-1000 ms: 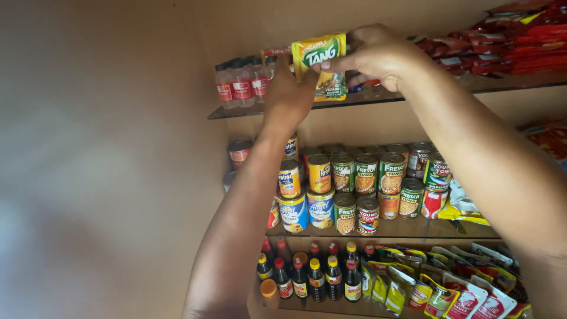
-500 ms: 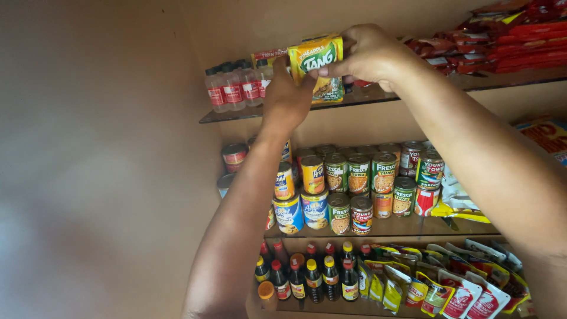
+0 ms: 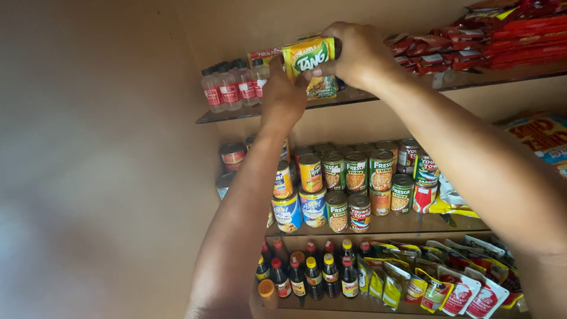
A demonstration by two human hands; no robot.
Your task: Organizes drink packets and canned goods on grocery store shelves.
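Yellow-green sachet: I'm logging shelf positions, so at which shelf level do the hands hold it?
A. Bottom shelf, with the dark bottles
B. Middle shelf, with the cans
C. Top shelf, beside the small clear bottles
C: both hands, left and right, hold the sachet at the top shelf, right of the clear bottles and above the cans.

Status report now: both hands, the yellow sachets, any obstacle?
Left hand and right hand gripping yellow sachets at top shelf. Small bottles close left.

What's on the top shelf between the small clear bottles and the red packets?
In the head view, both hands, left and right, holding a yellow-green sachet, sit between the bottles and the red packets.
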